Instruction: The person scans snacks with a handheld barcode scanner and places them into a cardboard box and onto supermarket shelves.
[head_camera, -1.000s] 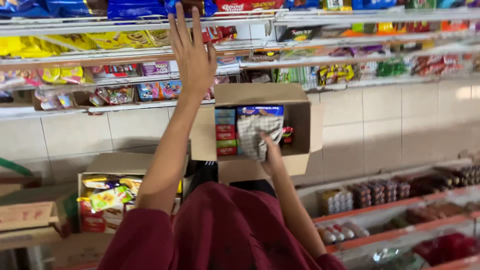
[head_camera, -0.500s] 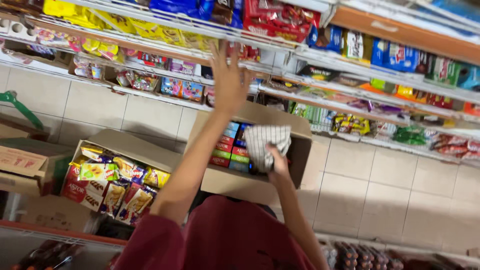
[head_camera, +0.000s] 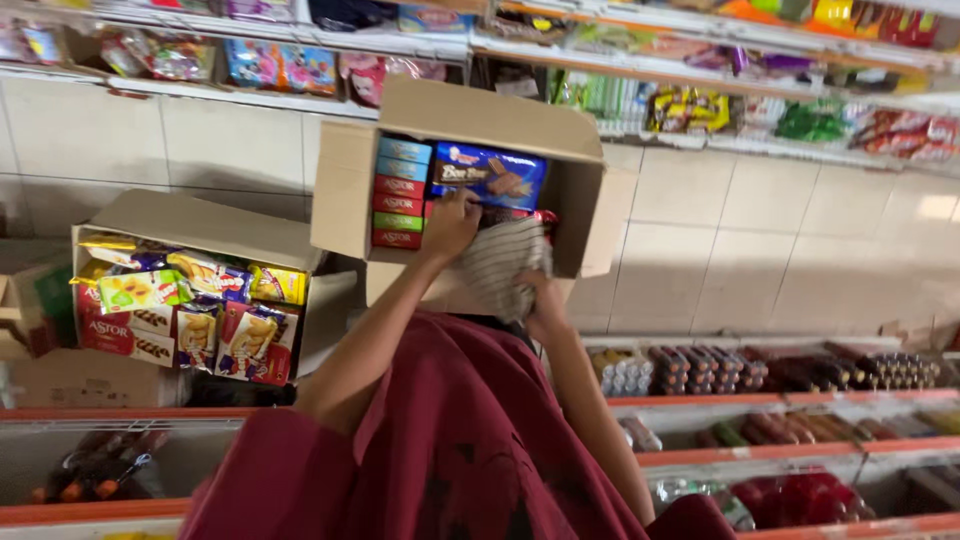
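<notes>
An open cardboard box (head_camera: 345, 190) rests in front of me against my red shirt. It holds a stack of small red, blue and green packets (head_camera: 402, 195) and a blue biscuit pack (head_camera: 492, 173). My left hand (head_camera: 450, 225) reaches into the box, with its fingers curled on the lower edge of the blue biscuit pack. A little lower, at the box's front edge, my right hand (head_camera: 540, 297) grips a striped grey-white cloth (head_camera: 500, 262).
A second open carton (head_camera: 200, 225), full of assorted snack packets, sits at the left on a tiled floor. Shelves of sweets and snacks (head_camera: 700, 110) run along the top. Lower red-edged shelves (head_camera: 780, 400) hold rows of rolls and packets.
My left hand has come down from the shelf, where it was spread open, into the box. The view has swung, and the box now looks closer. My right hand still holds the cloth.
</notes>
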